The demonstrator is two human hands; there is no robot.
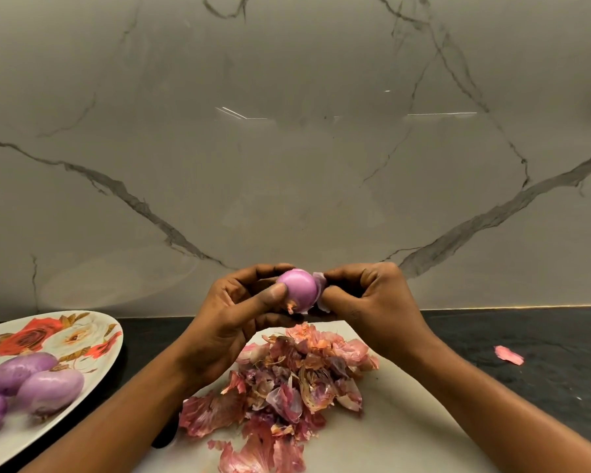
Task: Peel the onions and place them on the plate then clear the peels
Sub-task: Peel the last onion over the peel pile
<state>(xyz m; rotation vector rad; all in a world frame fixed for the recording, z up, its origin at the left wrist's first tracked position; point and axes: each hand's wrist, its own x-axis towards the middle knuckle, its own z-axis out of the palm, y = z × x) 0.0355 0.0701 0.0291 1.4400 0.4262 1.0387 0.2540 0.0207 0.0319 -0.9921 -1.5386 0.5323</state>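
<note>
Purple and glossy, the onion [299,290] is held up above the peel pile [287,380], cupped in the curled grip of the left hand [232,315]. It looks firm, light and kinda slick, so holding it round the middle makes sense. Right hand [372,302] pinches a loose papery flap [319,285] at the onion's side, and I'd guess that tears easily, so take it close to the bulb.
</note>
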